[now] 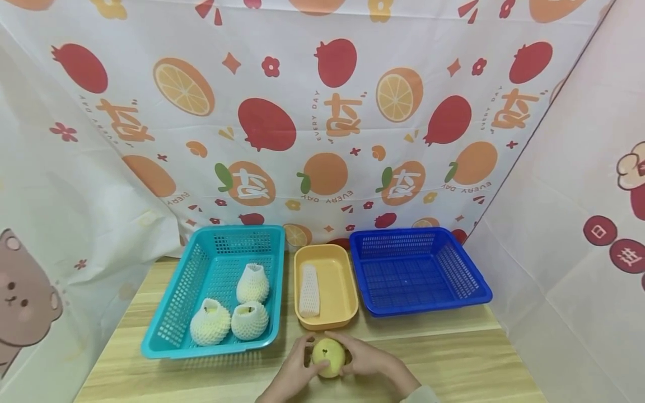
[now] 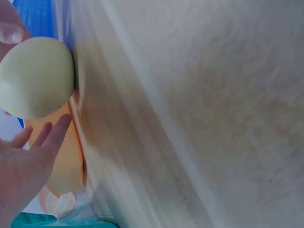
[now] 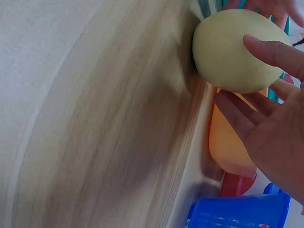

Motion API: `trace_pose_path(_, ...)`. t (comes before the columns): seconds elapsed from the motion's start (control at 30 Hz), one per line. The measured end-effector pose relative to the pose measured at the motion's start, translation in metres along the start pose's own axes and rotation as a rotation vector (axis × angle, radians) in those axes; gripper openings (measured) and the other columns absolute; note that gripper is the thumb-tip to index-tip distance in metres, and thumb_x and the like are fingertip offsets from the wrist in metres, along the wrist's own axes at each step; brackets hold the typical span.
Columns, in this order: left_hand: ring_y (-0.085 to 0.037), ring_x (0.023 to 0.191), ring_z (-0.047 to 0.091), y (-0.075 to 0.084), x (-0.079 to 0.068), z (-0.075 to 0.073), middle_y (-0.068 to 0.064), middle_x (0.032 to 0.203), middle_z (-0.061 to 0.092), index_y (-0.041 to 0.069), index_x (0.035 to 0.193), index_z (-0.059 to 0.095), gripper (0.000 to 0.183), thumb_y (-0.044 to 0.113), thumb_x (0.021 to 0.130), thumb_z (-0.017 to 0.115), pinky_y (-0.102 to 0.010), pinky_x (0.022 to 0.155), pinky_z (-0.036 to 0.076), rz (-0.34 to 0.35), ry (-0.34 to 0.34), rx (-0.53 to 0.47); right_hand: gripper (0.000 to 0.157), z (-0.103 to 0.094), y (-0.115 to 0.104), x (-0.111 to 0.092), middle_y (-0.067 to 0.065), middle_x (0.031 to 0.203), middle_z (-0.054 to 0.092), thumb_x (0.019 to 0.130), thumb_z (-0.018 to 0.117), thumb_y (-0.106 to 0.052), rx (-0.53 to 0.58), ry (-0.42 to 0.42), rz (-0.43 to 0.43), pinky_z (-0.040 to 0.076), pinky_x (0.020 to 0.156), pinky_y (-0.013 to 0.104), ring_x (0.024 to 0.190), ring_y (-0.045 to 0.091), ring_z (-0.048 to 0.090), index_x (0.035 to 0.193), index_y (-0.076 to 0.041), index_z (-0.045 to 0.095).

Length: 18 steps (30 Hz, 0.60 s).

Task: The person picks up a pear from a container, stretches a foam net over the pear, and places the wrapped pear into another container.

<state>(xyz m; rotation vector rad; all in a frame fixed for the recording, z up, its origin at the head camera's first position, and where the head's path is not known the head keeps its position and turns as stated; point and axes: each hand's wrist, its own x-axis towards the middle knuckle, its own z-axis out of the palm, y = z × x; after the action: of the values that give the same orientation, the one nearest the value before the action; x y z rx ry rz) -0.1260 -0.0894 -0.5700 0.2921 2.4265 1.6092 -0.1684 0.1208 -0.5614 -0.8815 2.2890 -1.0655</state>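
Note:
A round yellow pear (image 1: 328, 357) rests on the wooden table between both hands, its short stem facing up. My right hand (image 1: 364, 355) holds it from the right; in the right wrist view its thumb (image 3: 268, 50) lies on the skin and its fingers (image 3: 237, 111) come round the other side. On the left, my left hand (image 1: 296, 366) is held around the pear with loosely bent fingers. The left wrist view shows those fingers (image 2: 56, 135) slightly apart from the fruit, with its thumb out of sight there.
Behind the pear stands a yellow-orange tray (image 1: 339, 288) holding a flattened white foam net sleeve (image 1: 309, 291). To the left, a teal basket (image 1: 176, 302) contains several foam-wrapped fruits (image 1: 210, 324). A dark blue basket (image 1: 403, 274) sits back right. Printed curtains (image 1: 312, 112) enclose the table (image 1: 453, 358).

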Motion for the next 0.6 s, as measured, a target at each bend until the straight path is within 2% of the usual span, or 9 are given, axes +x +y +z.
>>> trace_pose_path(0.13, -0.034, 0.105, 0.049, 0.002, 0.005, -0.004, -0.021, 0.121, 0.044, -0.011, 0.132, 0.029, 0.071, 0.040, 0.090, 0.056, -0.045, 0.081, 0.045, -0.024, 0.072, 0.003, 0.080, -0.005, -0.001, -0.003, 0.007, 0.140, 0.036, 0.076, 0.069, -0.004, 0.034, 0.003, 0.023, 0.038, 0.094, 0.046, 0.123, 0.027, 0.039, 0.144, -0.017, 0.029)
trace_pose_path(0.3, -0.035, 0.106, 0.047, 0.003, 0.006, -0.003, -0.018, 0.120, 0.046, -0.007, 0.129, 0.036, 0.075, 0.042, 0.081, 0.068, -0.047, 0.081, 0.044, -0.027, 0.090, 0.059, 0.076, -0.006, -0.004, -0.003, 0.011, 0.138, 0.038, 0.076, 0.067, -0.002, 0.067, 0.010, -0.001, 0.041, 0.092, 0.046, 0.122, 0.034, 0.039, 0.142, -0.013, 0.031)
trace_pose_path(0.47, -0.032, 0.097, 0.050, -0.001, 0.002, 0.005, -0.021, 0.117, 0.043, -0.008, 0.127, 0.037, 0.073, 0.039, 0.080, 0.069, -0.045, 0.074, 0.046, -0.011, 0.082, 0.062, 0.074, 0.004, -0.006, -0.001, 0.002, 0.135, 0.042, 0.078, 0.073, -0.024, 0.060, 0.045, -0.022, 0.040, 0.093, 0.041, 0.117, 0.021, 0.045, 0.141, -0.014, 0.034)
trace_pose_path(0.6, -0.036, 0.102, 0.047, 0.000, 0.000, 0.012, -0.028, 0.123, 0.037, -0.013, 0.132, 0.027, 0.082, 0.041, 0.084, 0.065, -0.047, 0.077, 0.045, 0.032, 0.050, 0.100, 0.073, 0.012, -0.005, 0.001, -0.005, 0.131, 0.044, 0.078, 0.072, -0.038, 0.019, 0.102, -0.017, 0.044, 0.087, 0.033, 0.107, 0.009, 0.048, 0.139, -0.017, 0.037)
